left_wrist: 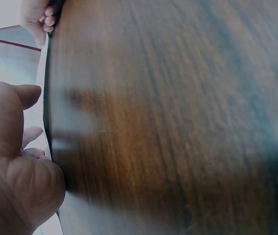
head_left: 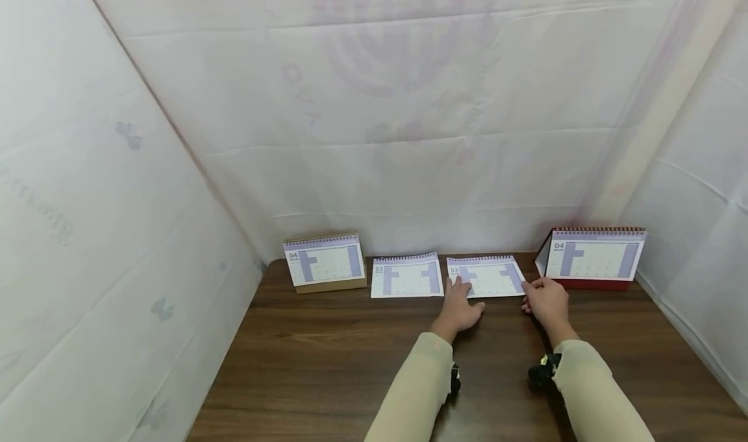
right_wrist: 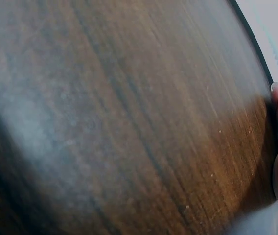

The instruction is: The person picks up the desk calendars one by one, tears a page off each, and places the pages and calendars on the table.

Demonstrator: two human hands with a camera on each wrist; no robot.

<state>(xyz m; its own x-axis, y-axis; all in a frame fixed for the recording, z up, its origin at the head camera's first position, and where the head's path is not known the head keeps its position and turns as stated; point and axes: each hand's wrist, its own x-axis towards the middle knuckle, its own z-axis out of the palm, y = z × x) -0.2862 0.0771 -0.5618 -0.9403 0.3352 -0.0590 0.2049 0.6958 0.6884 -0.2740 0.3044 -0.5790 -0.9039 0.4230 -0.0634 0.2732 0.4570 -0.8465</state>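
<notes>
We are looking down at a dark wooden desk (head_left: 350,357) with four calendars lined along its far edge. Our left hand (head_left: 458,309) is resting with relaxed, nearly straight fingers on the near left corner of a flat calendar page (head_left: 486,276) lying at the middle of that far edge; this grip is spread wide and closing on nothing. Our right hand (head_left: 546,302) is meeting the same page's near right corner, its fingers bending down at the paper's edge, but we cannot tell whether they are pinching it or only touching it.

A second flat calendar page (head_left: 406,276) is lying just beside the first, toward the left. A brown-based standing calendar (head_left: 324,263) is occupying the far left corner, and a red-based standing calendar (head_left: 593,257) is standing near the far right corner, close to our right hand.

In our judgement, a sideways slip of the right hand is risking a knock to the red-based stand, and uneven pressure at the two corners is risking a creased or skewed page.
</notes>
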